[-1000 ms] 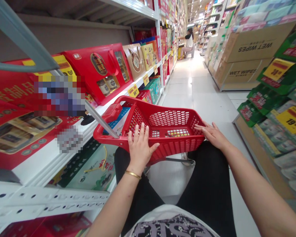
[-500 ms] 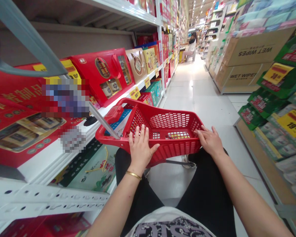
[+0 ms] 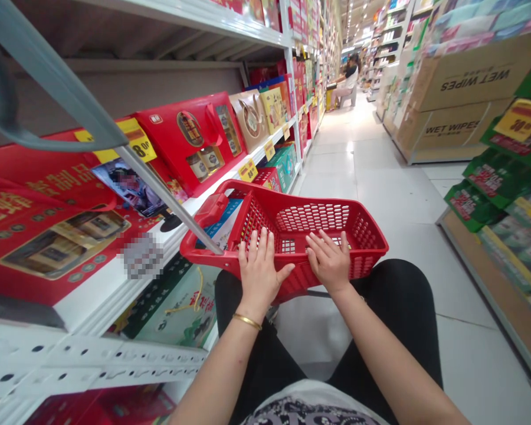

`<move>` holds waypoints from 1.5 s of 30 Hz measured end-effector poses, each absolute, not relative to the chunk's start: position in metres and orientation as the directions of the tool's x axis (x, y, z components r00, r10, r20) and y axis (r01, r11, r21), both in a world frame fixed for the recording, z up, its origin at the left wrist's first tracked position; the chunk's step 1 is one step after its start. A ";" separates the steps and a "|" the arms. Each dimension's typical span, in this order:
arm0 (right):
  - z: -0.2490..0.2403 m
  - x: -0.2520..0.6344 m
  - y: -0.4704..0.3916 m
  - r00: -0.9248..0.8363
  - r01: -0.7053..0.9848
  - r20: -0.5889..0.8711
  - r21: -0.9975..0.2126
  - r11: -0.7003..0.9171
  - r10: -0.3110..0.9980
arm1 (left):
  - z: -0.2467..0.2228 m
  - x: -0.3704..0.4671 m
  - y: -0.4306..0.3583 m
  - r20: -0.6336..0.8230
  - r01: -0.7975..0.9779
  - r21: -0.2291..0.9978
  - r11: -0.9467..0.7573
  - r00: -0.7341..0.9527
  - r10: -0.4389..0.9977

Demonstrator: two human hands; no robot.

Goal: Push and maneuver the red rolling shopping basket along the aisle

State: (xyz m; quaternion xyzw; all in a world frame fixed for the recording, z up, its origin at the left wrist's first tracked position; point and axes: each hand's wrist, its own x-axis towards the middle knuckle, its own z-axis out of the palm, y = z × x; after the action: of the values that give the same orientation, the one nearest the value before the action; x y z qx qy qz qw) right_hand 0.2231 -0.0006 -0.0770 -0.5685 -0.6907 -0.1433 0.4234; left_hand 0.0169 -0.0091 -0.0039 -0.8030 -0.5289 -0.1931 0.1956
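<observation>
A red plastic shopping basket [image 3: 367, 230] with mesh sides and a long pull handle [image 3: 159, 192] stands across my knees. My left hand [image 3: 261, 274] lies on its near rim, fingers stretched out and a gold bangle on the wrist. To the right of it, my right hand [image 3: 331, 260] rests on the same rim, also with fingers extended. Neither hand grips anything. The grey grip of the handle leans toward the upper left. Inside, the basket's floor shows through between my hands, with no goods visible on it.
At left, a white shelf [image 3: 88, 307] carries red gift boxes [image 3: 190, 139] and yellow price tags [image 3: 248, 170]. Wet wipes cartons [image 3: 460, 77] and green packs [image 3: 487, 180] are stacked at right. Down the tiled aisle [image 3: 331, 159], a person [image 3: 347, 79] sits on a stool.
My right hand has moved left along the near rim, from the basket's right end to nearer my left hand. My left hand keeps its place. The view has shifted slightly.
</observation>
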 end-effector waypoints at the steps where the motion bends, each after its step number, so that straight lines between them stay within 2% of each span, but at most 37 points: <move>1: -0.079 0.225 -0.001 0.005 0.904 0.734 -0.294 0.311 0.679 | -0.004 0.017 -0.009 0.517 0.924 -0.107 -0.368 0.368 0.773; 5: -0.086 0.236 -0.005 -0.007 0.912 0.708 -0.285 0.295 0.707 | -0.005 0.016 -0.009 0.516 0.923 -0.089 -0.373 0.364 0.776; 10: -0.083 0.229 -0.008 0.085 0.948 0.741 -0.267 0.175 0.666 | -0.007 0.016 -0.008 0.511 0.927 -0.070 -0.369 0.351 0.784; 18: -0.077 0.202 -0.003 -0.089 0.907 0.729 -0.221 0.357 0.678 | -0.005 0.013 -0.009 0.538 0.925 -0.090 -0.368 0.356 0.764; 21: -0.085 0.216 -0.005 -0.029 0.919 0.731 -0.249 0.306 0.682 | -0.007 0.009 -0.009 0.563 0.909 -0.146 -0.391 0.401 0.723; 24: -0.093 0.227 -0.005 0.180 0.920 0.773 -0.351 0.173 0.608 | -0.015 0.009 -0.006 0.590 0.907 -0.189 -0.375 0.410 0.696; 26: -0.095 0.221 -0.004 0.251 0.903 0.773 -0.404 0.146 0.583 | -0.024 0.015 -0.003 0.616 0.909 -0.201 -0.366 0.407 0.675; 28: -0.094 0.207 -0.001 0.177 0.901 0.767 -0.379 0.213 0.616 | -0.032 0.025 0.000 0.639 0.902 -0.216 -0.374 0.420 0.644; 31: -0.095 0.193 0.003 -0.010 0.906 0.763 -0.266 0.328 0.646 | -0.043 0.037 0.004 0.675 0.897 -0.231 -0.376 0.426 0.602; 34: -0.104 0.210 0.002 -0.029 0.928 0.776 -0.213 0.305 0.630 | -0.046 0.040 0.005 0.684 0.899 -0.235 -0.370 0.423 0.594; 36: -0.113 0.233 -0.001 0.063 0.940 0.791 -0.252 0.230 0.609 | -0.045 0.038 0.005 0.672 0.892 -0.251 -0.376 0.440 0.596; 40: -0.121 0.256 -0.001 0.360 0.890 0.808 -0.448 0.089 0.466 | -0.040 0.036 0.002 0.657 0.887 -0.283 -0.365 0.456 0.600; 42: -0.120 0.245 0.001 0.366 0.879 0.790 -0.467 0.097 0.493 | -0.039 0.037 0.002 0.659 0.893 -0.280 -0.352 0.445 0.606; 45: -0.128 0.217 0.003 0.209 0.896 0.773 -0.397 0.199 0.599 | -0.038 0.039 0.001 0.657 0.902 -0.264 -0.342 0.428 0.621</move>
State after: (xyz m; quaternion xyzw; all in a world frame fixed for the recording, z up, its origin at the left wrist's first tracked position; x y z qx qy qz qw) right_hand 0.2174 0.0030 -0.1275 -0.6133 -0.6093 -0.1553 0.4780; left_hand 0.0392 0.0006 -0.0378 -0.7868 -0.4839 -0.2279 0.3080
